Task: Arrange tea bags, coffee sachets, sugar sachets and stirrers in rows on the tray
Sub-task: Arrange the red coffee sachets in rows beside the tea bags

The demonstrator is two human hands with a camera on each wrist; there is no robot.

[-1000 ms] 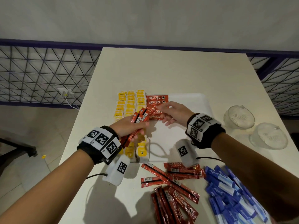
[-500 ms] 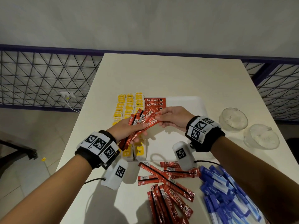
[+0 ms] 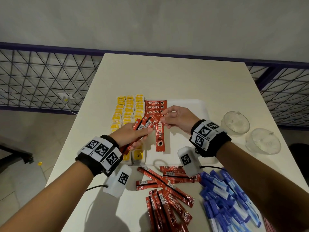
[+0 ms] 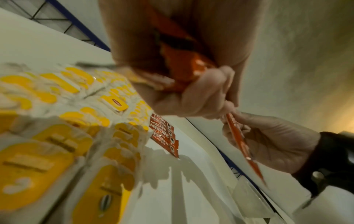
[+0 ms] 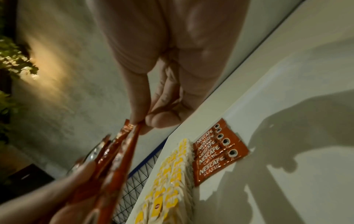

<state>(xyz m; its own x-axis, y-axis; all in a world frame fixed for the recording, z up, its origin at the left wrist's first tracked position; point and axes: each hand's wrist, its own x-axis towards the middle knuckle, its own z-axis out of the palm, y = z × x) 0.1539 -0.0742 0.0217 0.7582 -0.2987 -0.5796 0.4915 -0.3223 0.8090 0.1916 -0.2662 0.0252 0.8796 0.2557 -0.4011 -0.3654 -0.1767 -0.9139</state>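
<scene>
Coffee sachet (image 3: 159, 134) pinched by right fingers (image 3: 163, 122), left hand (image 3: 133, 133) clutching half-hidden bundle (image 3: 142, 127)

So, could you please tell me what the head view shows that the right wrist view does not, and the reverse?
Only the head view shows the loose coffee sachets and blue sugar sachets on the near table, the two clear bowls, and the pulled sachet at full length. Only the right wrist view shows the right hand pinching that sachet's tip at close range. Both show the left hand gripping the bundle, the tea bags and the laid coffee row on the tray.
</scene>
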